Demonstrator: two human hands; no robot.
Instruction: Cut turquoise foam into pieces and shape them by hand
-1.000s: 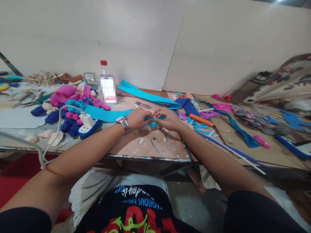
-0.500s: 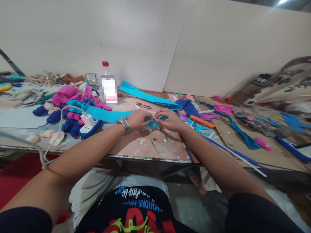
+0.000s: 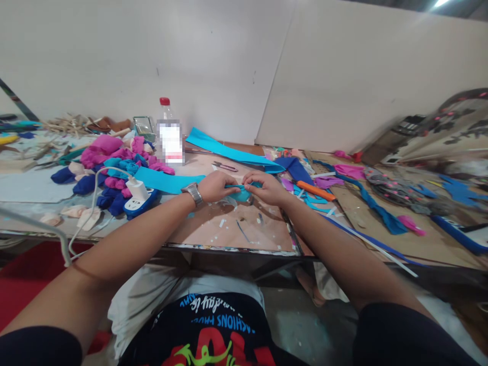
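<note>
Over the middle of the table, my left hand and my right hand meet, each pinching a blue fabric strip. From my left hand the strip runs flat to the left, towards a heap of gathered fabric pieces in pink, blue and turquoise. A small folded part of the fabric shows between and below my fingertips. Thread snips lie just beyond my hands. Behind them rests another blue strip. My fingers partly hide the pinched edge.
Left of my hands are a bottle with a red cap and a blue-white power strip with a charger and white cable. An orange cutter and fabric scraps lie to the right. A dark flask leans further right.
Both hands stay in nearly the same place. My fingers have shifted slightly on the blue fabric, and a little more of its fold shows below them.
</note>
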